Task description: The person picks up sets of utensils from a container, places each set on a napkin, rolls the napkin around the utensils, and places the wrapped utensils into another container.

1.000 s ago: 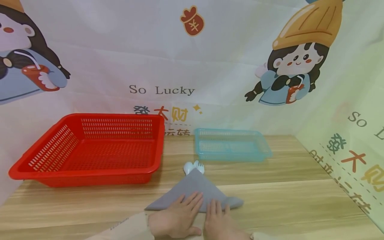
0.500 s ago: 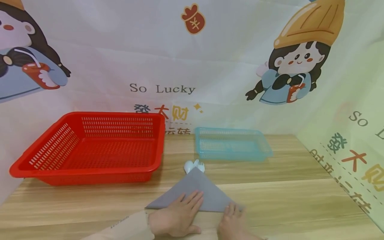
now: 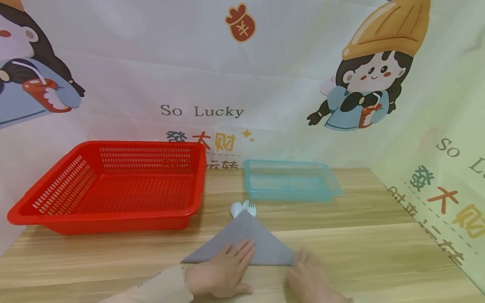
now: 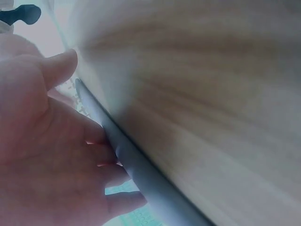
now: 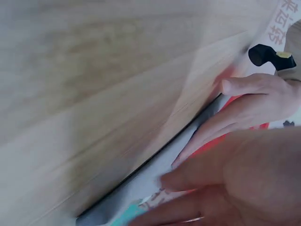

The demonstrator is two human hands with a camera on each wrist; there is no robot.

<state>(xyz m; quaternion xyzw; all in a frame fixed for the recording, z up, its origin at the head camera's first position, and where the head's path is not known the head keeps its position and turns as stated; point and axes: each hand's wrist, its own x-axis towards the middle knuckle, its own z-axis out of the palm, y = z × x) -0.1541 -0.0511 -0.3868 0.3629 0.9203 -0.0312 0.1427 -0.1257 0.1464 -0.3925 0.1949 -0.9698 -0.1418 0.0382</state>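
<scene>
A grey cloth napkin lies folded into a triangle on the wooden table, its point facing away from me. From under that point stick out the heads of a pale spoon and a pale fork; their handles are hidden by the cloth. My left hand lies with straight fingers on the napkin's left-middle part. At the right corner is my right hand, blurred, its fingertips right at the cloth's edge. In the left wrist view the left fingers rest along the napkin's folded edge.
A large red plastic basket stands at the left. A small light-blue basket is at the back, right of the middle. Behind the table hangs a white printed cloth, with another stretch along the right side.
My right hand has slid rightward along the napkin's near edge to its right corner. That corner, raised and curled before, now lies flat. The left hand stays in place.
</scene>
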